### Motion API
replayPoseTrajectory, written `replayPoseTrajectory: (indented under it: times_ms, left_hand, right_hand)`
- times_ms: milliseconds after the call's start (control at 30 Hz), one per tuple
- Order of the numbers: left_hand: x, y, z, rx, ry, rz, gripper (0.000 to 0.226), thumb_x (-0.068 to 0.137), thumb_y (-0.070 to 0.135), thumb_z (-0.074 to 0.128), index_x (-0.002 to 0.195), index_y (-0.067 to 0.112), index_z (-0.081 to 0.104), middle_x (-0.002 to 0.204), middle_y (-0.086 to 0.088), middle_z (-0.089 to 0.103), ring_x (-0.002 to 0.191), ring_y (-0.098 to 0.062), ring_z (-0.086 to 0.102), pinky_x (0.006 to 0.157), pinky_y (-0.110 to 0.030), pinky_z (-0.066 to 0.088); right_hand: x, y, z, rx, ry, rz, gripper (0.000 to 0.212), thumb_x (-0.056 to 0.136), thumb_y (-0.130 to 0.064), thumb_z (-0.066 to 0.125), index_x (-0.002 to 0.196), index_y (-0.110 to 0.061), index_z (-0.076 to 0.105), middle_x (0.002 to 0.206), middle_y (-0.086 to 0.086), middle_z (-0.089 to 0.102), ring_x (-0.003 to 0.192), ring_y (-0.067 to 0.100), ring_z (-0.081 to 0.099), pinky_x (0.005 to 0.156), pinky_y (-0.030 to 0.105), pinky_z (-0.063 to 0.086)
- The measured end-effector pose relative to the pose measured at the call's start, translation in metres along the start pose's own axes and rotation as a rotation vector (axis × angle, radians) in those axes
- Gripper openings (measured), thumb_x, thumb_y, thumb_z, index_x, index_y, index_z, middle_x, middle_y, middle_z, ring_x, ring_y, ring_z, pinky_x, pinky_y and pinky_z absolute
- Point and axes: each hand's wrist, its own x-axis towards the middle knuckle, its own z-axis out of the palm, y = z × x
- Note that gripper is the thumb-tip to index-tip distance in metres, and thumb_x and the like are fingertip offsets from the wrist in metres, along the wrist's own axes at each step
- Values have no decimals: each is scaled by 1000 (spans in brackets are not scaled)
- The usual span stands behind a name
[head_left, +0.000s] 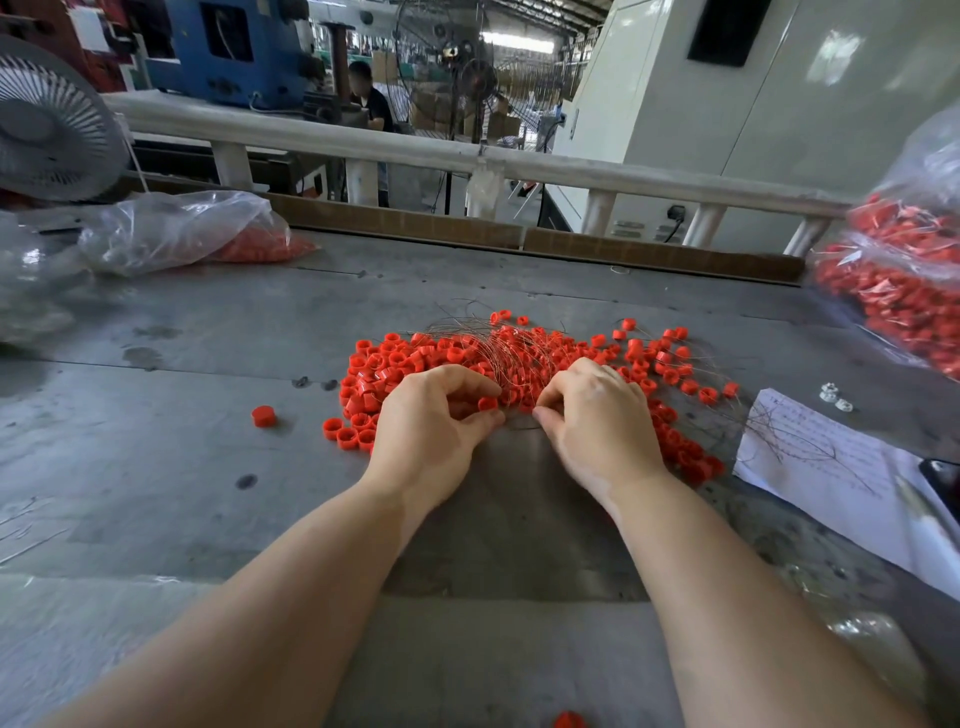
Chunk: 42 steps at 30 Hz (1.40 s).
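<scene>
At frame centre, one heap of small red plastic ring caps (415, 358), too many to count, lies tangled with thin metal wires (498, 345) on the grey table (208, 493). The left hand (431, 426) pinches one red cap (487, 404) at the heap's near edge. The right hand (597, 415) curls beside it, its grasp unclear. One stray red cap (263, 415) lies left of the heap, and two clear plastic bags of caps sit at upper left (171, 223) and the right edge (904, 291)

A grey table (208, 338) bears red caps (649, 358), thin wires (498, 345), plastic bags (171, 228), paper (810, 457).
</scene>
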Motion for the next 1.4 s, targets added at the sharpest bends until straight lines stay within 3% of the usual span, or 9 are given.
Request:
replayPoseTrajectory:
  times_ms: [267, 367, 533, 667, 767, 1033, 1200, 1400]
  left_hand:
    - [-1, 0, 1, -36, -1, -1, 31, 76, 10, 76, 76, 37, 61, 77, 15, 64, 59, -1, 56, 67, -19, 48]
    - [-1, 0, 1, -17, -7, 11, 33, 76, 10, 76, 75, 39, 60, 78, 16, 64, 67, -1, 59, 69, -16, 49]
    - [0, -1, 2, 3, -11, 32, 26, 76, 13, 76, 79, 36, 63, 84, 15, 66, 80, -1, 62, 76, -20, 51]
    - [-1, -1, 3, -4, -5, 42, 25, 75, 15, 77, 79, 35, 63, 83, 14, 67, 78, -5, 63, 77, -25, 52]
    - [-1, -1, 3, -2, -12, 40, 27, 75, 14, 77, 78, 36, 62, 81, 14, 66, 73, -6, 62, 73, -26, 53]
    - [0, -2, 3, 31, -3, 55, 26, 75, 15, 77, 78, 36, 63, 83, 18, 64, 79, -1, 61, 72, -14, 46]
    - [-1, -2, 3, 21, -4, 61, 25, 75, 17, 77, 79, 37, 63, 81, 17, 65, 78, -5, 62, 74, -21, 49]
    - [-2, 0, 5, -15, 5, 56, 25, 73, 18, 78, 76, 37, 63, 75, 15, 64, 69, -5, 60, 70, -26, 52]
  right_hand:
    - [-1, -3, -5, 128, 107, -13, 12, 90, -13, 55, 80, -17, 49, 81, -6, 50, 82, 15, 51, 72, 21, 31]
    - [-2, -5, -9, 309, 140, 11, 11, 88, -3, 56, 91, -13, 59, 78, -5, 58, 77, 16, 57, 71, 27, 44]
    - [0, -5, -7, 318, 69, 4, 20, 91, -6, 53, 101, -13, 70, 102, 3, 67, 101, 20, 58, 91, 34, 45]
    - [-1, -4, -3, 155, -47, -31, 25, 89, -27, 62, 112, -18, 66, 111, 1, 58, 110, 19, 48, 91, 27, 35]
    - [-2, -4, -1, 94, -46, -39, 22, 88, -26, 64, 108, -18, 67, 108, 0, 59, 109, 19, 48, 91, 29, 35]
    - [-1, -5, 1, 71, -12, -60, 11, 90, -17, 59, 99, -17, 65, 104, 0, 62, 104, 19, 50, 87, 29, 34]
    - [-3, -6, 0, 87, -14, -85, 27, 89, -23, 62, 116, -22, 64, 111, 0, 61, 109, 20, 49, 92, 32, 37]
    - [-2, -5, 2, 85, -7, -74, 12, 87, -19, 63, 97, -19, 70, 101, 0, 65, 102, 20, 50, 88, 30, 35]
